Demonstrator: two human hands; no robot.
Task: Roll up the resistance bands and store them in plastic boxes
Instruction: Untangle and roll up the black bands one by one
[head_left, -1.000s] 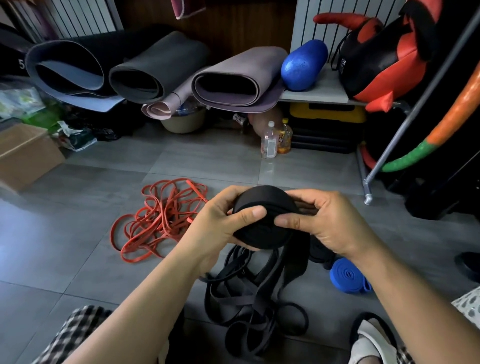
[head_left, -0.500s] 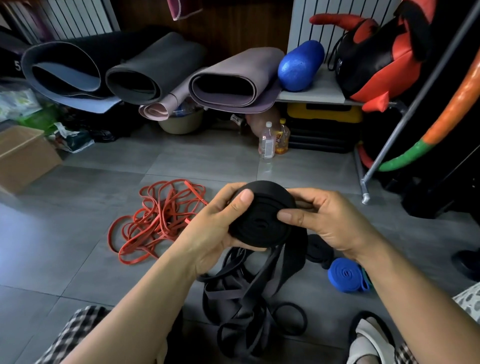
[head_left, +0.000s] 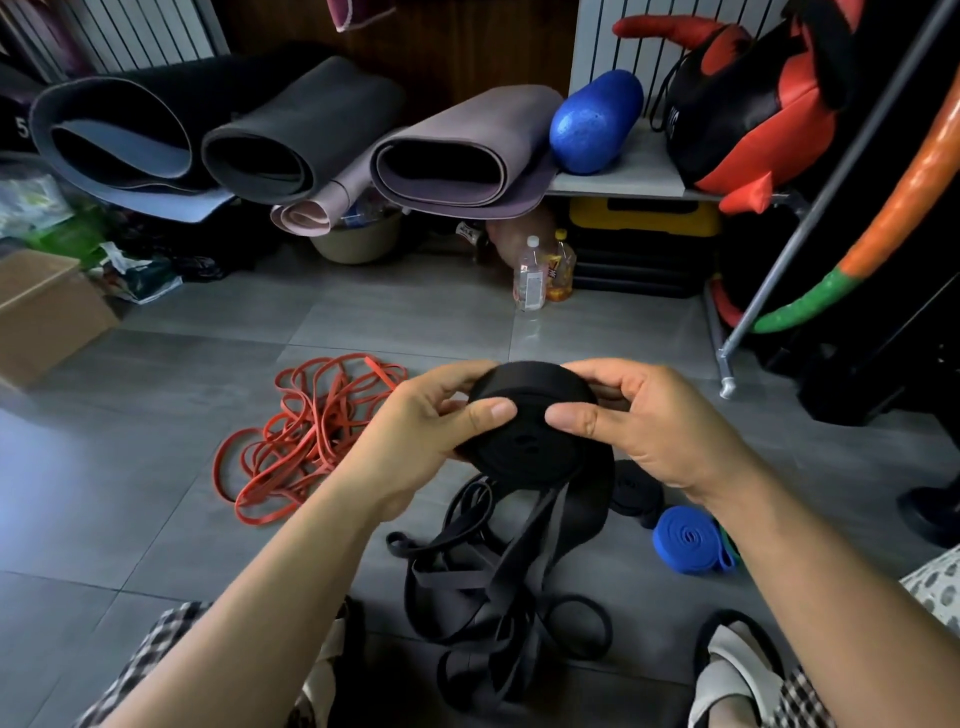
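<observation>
Black roll (head_left: 530, 441) has turned further; left grip (head_left: 415, 441) and right grip (head_left: 660, 431) both clench it, tail (head_left: 545, 525) below still unwound.

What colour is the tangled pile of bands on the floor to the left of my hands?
The tangled bands are orange-red; the head view shows them best.

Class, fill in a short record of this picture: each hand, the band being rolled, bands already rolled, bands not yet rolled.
Left hand: grips black roll
Right hand: grips the same roll
Loose tail: hangs from the roll into the black tangle
Already rolled: blue roll, small black roll, on floor
Unrolled: red bands, tangled on floor
</observation>
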